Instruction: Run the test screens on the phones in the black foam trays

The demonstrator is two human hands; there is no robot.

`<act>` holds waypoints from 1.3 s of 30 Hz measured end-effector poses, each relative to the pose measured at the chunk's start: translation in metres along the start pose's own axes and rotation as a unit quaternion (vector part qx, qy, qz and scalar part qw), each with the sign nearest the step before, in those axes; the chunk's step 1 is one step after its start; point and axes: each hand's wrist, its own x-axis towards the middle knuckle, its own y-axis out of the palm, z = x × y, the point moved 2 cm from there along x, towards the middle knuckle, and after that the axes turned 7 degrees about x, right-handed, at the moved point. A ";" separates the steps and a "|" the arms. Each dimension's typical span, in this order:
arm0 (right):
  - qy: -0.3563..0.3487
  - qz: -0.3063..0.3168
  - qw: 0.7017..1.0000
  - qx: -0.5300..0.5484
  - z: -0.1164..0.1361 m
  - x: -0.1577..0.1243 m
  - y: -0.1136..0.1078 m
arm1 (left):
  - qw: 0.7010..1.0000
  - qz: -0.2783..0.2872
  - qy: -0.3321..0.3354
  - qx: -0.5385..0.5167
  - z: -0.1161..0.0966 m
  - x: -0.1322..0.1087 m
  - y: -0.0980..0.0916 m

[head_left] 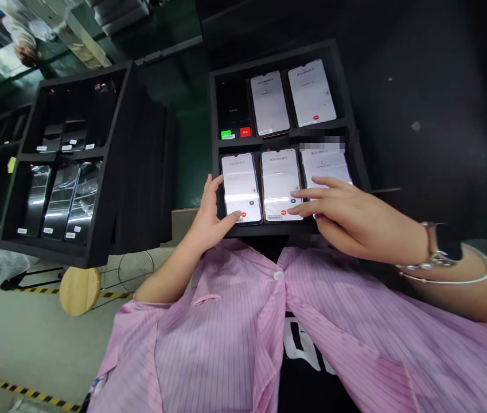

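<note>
A black foam tray [290, 231] in front of me holds several smartphones in two rows. My left hand [214, 221] is spread at the lower-left phone [240, 180], thumb at the red button low on its lit screen. Over the lower-middle phone [278, 172], the fingertips of my right hand [350, 215] reach in with fingers extended. That hand partly covers the lower-right phone [324, 163]. Two white-screened phones, one in the upper middle [269, 103] and one at upper right [312, 92], lie behind. The upper-left phone [233, 109] shows a dark screen with green and red blocks.
To the left, a stack of black trays carries a top tray [97, 195] with several dark-screened phones [60, 201]. A round wooden stool [80, 291] stands below it. Another person's hand [27, 53] appears at the far upper left.
</note>
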 end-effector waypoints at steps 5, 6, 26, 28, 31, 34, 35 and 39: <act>0.001 0.015 1.000 -0.021 -0.007 -0.007 0.019 | 0.999 -0.017 0.003 0.038 -0.004 0.002 0.001; 0.002 -0.002 1.000 -0.024 -0.004 -0.008 0.013 | 0.999 -0.013 -0.001 0.049 -0.005 0.003 0.001; 0.026 -0.118 0.989 -0.081 -0.008 -0.046 -0.033 | 0.999 -0.026 -0.005 0.025 0.000 0.001 0.004; 0.027 -0.147 0.986 -0.072 0.001 -0.041 -0.041 | 0.999 -0.034 0.009 0.023 0.004 0.001 0.005; 0.017 -0.148 0.987 -0.060 0.009 -0.030 -0.044 | 0.998 -0.045 0.042 0.005 0.013 0.002 0.008; -0.015 -0.084 0.996 -0.034 0.014 -0.015 -0.029 | 0.995 -0.058 0.077 -0.021 0.021 0.004 0.011; -0.027 -0.057 0.998 -0.024 0.014 -0.010 -0.020 | 0.994 -0.060 0.085 -0.029 0.023 0.004 0.012; -0.047 0.025 0.998 -0.027 0.009 0.006 0.017 | 0.994 -0.051 0.086 -0.048 0.026 0.004 0.013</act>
